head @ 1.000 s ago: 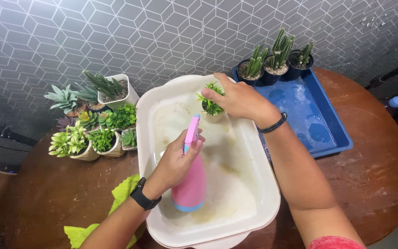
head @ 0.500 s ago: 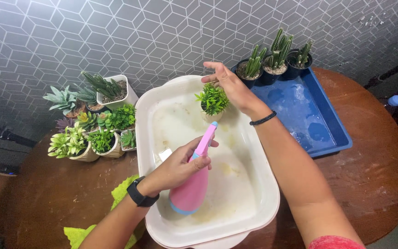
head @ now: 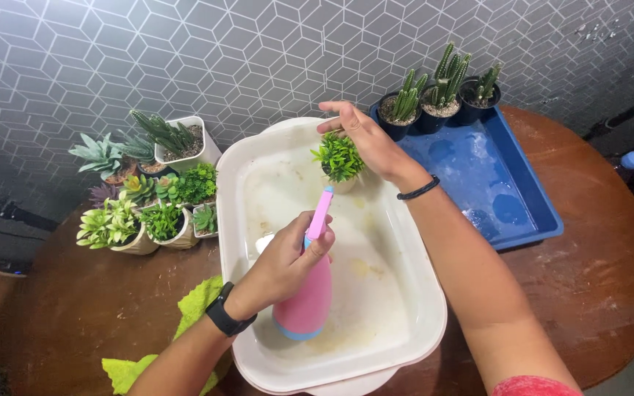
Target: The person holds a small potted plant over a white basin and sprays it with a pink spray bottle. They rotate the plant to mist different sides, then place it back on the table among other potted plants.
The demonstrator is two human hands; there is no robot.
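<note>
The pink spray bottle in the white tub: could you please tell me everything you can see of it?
The pink spray bottle looks like smooth plastic, with a rounded body, a light blue band at its base and a slim pink nozzle head aimed at the small green potted plant. It is held tilted over the white tub. The left hand grips its neck; the right hand does not touch it.

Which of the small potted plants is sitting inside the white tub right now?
Only the leafy green plant in the pale pot, at the far end of the white tub by the right hand. The others stand outside, on the table or in the blue tray.
</note>
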